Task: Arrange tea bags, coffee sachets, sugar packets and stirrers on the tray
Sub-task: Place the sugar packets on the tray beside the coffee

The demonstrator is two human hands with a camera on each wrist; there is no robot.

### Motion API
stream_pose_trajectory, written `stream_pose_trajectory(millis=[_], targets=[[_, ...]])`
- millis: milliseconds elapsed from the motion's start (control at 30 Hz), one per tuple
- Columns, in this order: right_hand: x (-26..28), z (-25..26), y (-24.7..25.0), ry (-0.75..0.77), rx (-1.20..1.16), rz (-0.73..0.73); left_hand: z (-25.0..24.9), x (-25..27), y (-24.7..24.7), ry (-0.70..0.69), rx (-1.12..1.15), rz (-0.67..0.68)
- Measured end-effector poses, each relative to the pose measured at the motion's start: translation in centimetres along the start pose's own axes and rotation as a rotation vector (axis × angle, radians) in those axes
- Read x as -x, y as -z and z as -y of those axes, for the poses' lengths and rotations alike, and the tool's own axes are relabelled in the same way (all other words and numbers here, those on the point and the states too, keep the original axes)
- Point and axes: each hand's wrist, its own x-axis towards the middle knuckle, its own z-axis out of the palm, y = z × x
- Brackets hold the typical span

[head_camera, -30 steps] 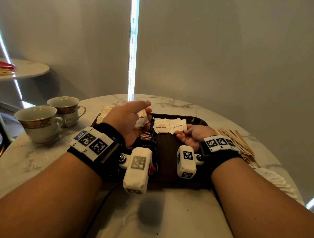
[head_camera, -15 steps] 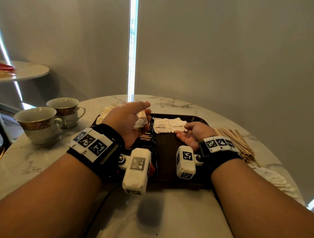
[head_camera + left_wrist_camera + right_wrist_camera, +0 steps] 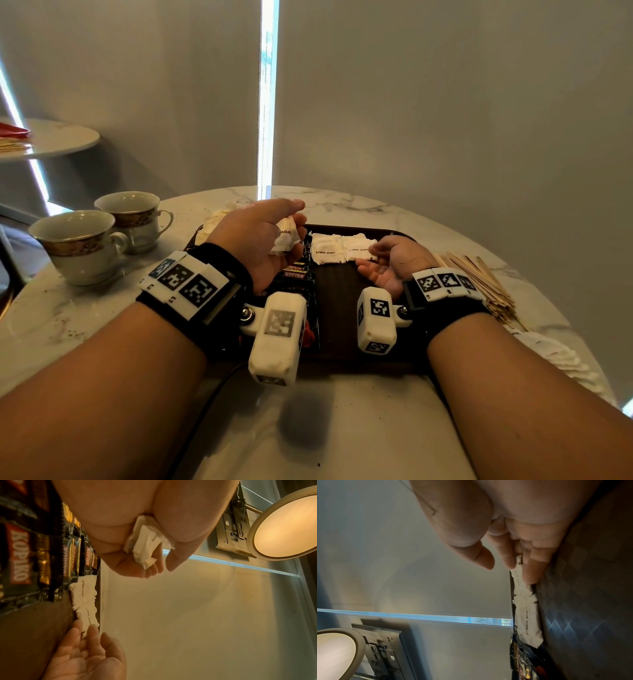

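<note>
Two white brown sugar packets (image 3: 344, 247) are laid side by side along the far edge of the dark tray (image 3: 337, 308), printed side up. The right-hand packet is touched at its outer end by the right hand (image 3: 394, 265), whose fingers (image 3: 532, 572) are held nearly straight and close together, the packet's crimped edge caught between two of them (the thumb stands apart, touching nothing). A small bunch of further sugar packets (image 3: 145, 547) is gripped in the left hand (image 3: 260, 240), fingers curled around it and thumb laid over the top, above the tray's far left part. Just left of the laid packets, a row of overlapping black Kopiko coffee sachets (image 3: 51, 563) is seen on the tray, the nearest sachet touching the first sugar packet. The tray is set on a round marble table (image 3: 342, 428). To the right of the tray, a heap of wooden stirrers (image 3: 479, 277) is spread on the marble, with white paper packets (image 3: 555, 353) nearer the table's edge. To the left, two gold-banded cups (image 3: 102, 236) stand beside each other.
</note>
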Motion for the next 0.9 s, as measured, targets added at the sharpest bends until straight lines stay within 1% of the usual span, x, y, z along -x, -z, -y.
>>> stream_pose_trajectory(millis=[133,300,500,633,667,700,767,833,900], targets=[[-0.2,0.0,0.0,0.014,0.027,-0.014,0.0,0.0,0.0,0.001,-0.001,0.000],[-0.6,0.0,0.0,0.039,0.061,-0.077,0.0,0.0,0.0,-0.002,0.009,0.001],[-0.7,0.1,0.0,0.031,0.017,-0.067,0.0,0.0,0.1,-0.002,0.011,-0.006],[-0.7,0.2,0.1,0.080,0.010,-0.097,0.0,-0.1,0.2,0.002,0.017,-0.004],[-0.7,0.3,0.0,0.092,-0.008,-0.070,0.0,-0.1,0.2,0.002,0.018,-0.003],[-0.5,0.3,-0.2,0.097,-0.037,-0.014,0.0,-0.1,0.2,0.002,0.019,-0.003],[0.2,0.2,-0.8,0.087,-0.081,0.146,0.0,-0.1,0.2,0.003,0.019,-0.004],[1.0,0.1,-1.3,0.063,-0.030,0.289,0.0,-0.1,0.1,0.006,0.019,-0.004],[1.4,-0.1,-1.5,0.015,0.056,0.378,-0.1,-0.2,0.2,0.007,0.017,-0.003]])
